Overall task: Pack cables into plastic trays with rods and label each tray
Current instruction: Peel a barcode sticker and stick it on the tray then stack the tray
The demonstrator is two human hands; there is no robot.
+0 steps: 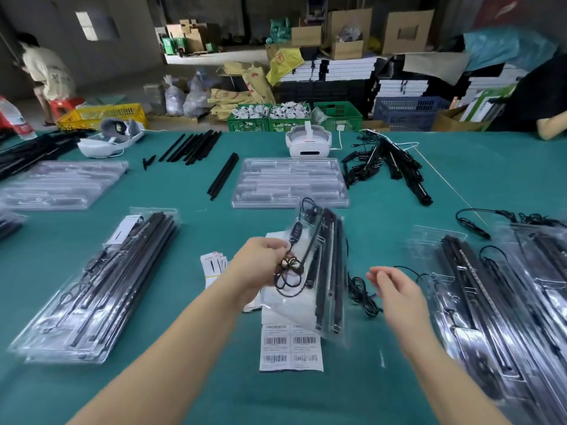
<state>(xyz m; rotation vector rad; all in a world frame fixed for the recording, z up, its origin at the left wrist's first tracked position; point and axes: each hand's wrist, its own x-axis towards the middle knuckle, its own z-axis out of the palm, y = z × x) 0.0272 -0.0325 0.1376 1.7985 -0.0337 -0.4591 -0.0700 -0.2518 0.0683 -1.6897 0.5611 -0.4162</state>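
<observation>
Head view: the left hand [257,265] has its grip pinched around the coiled black cable with inline controller [290,265], holding it against the clear plastic tray loaded with black rods [329,277]. The tray is tipped up off the green desk [214,394], right above the white sheet of barcode labels [291,348], its long axis running away from the camera. The right hand [395,289] hovers just right of the tray – grip loose, fingers relaxed, holding nothing. So the tray sits between the two hands and the left one's already on it; my guess is the free hand comes in leftward to steady the far edge or tuck the cable in. Labelling from the sheet underneath looks not yet done.
</observation>
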